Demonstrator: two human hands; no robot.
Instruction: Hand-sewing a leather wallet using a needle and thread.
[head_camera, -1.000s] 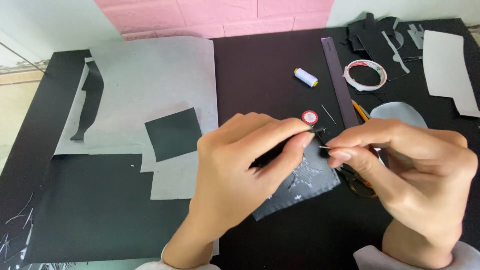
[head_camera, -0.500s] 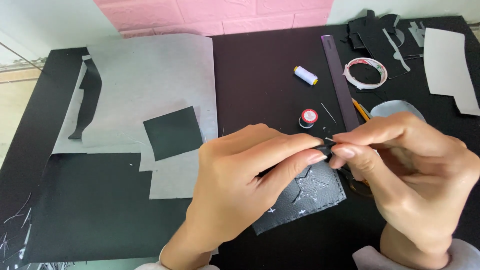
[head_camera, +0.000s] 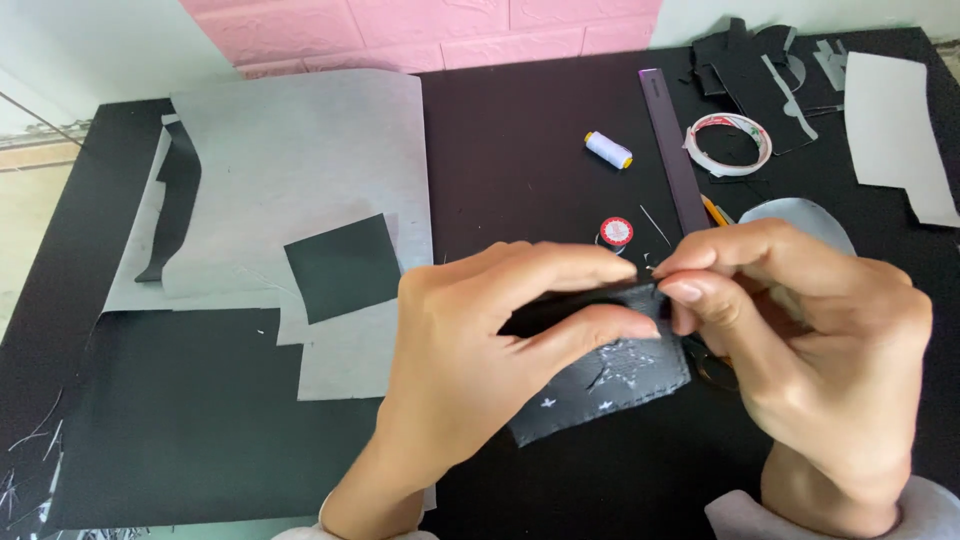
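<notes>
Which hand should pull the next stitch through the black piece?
Probably the right hand: its fingertips already pinch at the top edge of the dark stitched piece. The left hand grips that piece, holding it steady.

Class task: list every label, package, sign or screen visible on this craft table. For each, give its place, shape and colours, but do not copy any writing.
Round label on a small bobbin: just above the left hand, centre of the black table; red ring, white middle.
Roll of tape: upper right, beside the dark ruler; white ring with red print on its edge.
No packages, signs or screens show.
</notes>
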